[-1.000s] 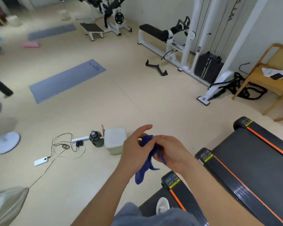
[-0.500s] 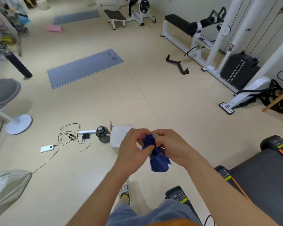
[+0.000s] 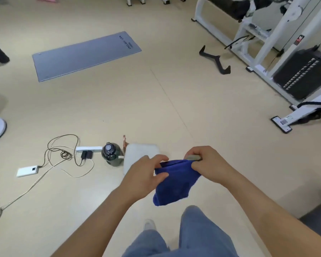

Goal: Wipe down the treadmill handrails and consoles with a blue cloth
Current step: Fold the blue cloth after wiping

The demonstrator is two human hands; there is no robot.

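Observation:
A blue cloth (image 3: pixel 174 184) hangs spread between both hands in front of me, over the beige floor. My left hand (image 3: pixel 144 174) pinches its left upper edge and my right hand (image 3: pixel 207 165) pinches its right upper corner. The cloth's lower part droops above my jeans-clad legs (image 3: pixel 196 236). Only a dark sliver of a treadmill (image 3: pixel 317 212) shows at the right edge; its handrails and console are out of view.
On the floor ahead lie a white box (image 3: pixel 137 154), a dark water bottle (image 3: pixel 111 154), a power strip (image 3: pixel 88 149) with tangled cables and a white device (image 3: pixel 27 171). A grey mat (image 3: pixel 85 54) lies farther off. A white cable machine (image 3: pixel 278 45) stands at the right.
The view has swung left and down, taking the treadmill belts out of sight. My hands have pulled apart, opening the bunched cloth into a spread sheet.

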